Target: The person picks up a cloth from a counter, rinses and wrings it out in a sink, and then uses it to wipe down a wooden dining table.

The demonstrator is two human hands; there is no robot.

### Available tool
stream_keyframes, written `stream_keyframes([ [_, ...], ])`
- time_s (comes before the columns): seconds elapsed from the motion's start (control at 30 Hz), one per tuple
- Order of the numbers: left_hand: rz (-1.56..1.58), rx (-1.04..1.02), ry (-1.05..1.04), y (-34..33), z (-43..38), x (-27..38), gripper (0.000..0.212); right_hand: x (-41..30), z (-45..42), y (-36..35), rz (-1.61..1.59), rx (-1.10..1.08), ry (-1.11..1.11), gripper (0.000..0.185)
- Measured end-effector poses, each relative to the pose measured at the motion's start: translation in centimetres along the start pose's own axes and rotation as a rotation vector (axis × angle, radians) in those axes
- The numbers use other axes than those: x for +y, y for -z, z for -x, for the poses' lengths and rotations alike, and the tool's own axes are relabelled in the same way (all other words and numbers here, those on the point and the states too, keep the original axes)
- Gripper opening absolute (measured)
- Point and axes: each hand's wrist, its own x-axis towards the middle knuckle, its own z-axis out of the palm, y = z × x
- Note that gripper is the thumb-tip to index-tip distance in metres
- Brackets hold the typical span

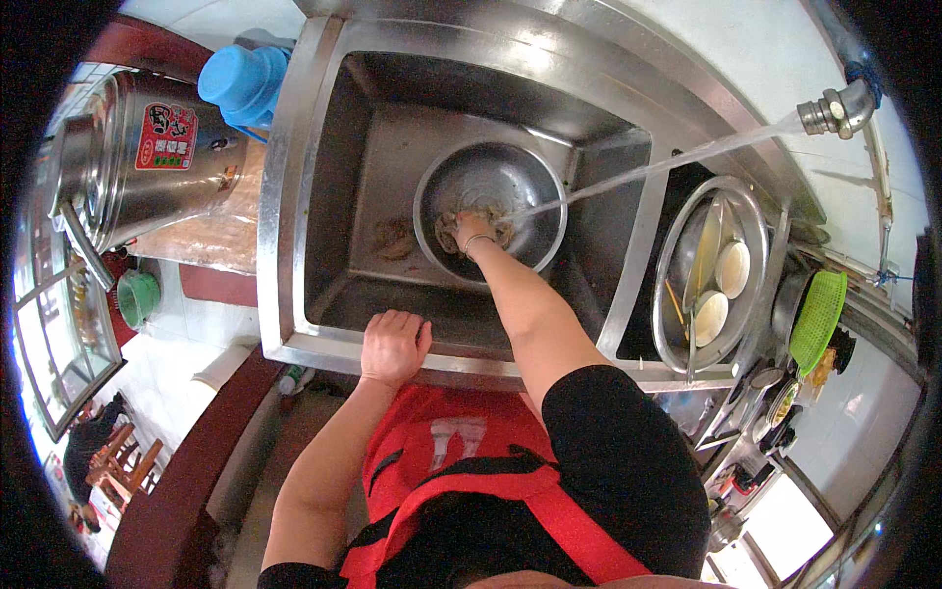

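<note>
A round metal basin (526,177) stands in a deep stainless steel sink (401,147). My right hand (473,232) reaches down into the basin, in pale, wet food pieces (447,230) whose kind I cannot tell; its fingers are mostly hidden among them. A stream of water (647,171) runs from the metal spout (828,116) at the upper right into the basin, landing beside that hand. My left hand (395,344) rests on the sink's front edge, holding nothing, its fingers side by side. A brownish clump (395,241) lies on the sink floor left of the basin.
Right of the sink, an oval metal basin (662,294) holds two pale bowls (732,270) and utensils. A green plastic basket (818,320) lies beyond it. At the left are a blue plastic container (246,81) and a large steel vessel (165,158). A person (88,456) is at far left.
</note>
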Motion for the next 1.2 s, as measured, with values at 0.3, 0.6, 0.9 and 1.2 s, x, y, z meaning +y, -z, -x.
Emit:
stream_keyframes([
  [0.3,-0.015,0.055,0.013,-0.2,0.6,0.3,0.019,3.2,13.7,10.5,-0.602,0.101,0.212,0.040],
  [0.6,-0.031,-0.005,0.016,-0.2,0.9,-0.2,0.020,-3.3,25.1,23.8,-1.266,0.233,0.547,0.022],
  [0.9,-0.012,0.033,0.002,0.2,0.7,0.2,0.019,-2.4,24.0,21.5,-1.153,0.549,0.523,0.026],
  [1.2,0.002,0.066,-0.016,-0.1,0.5,0.0,0.020,7.6,10.7,6.7,0.168,0.255,-0.007,0.039],
])
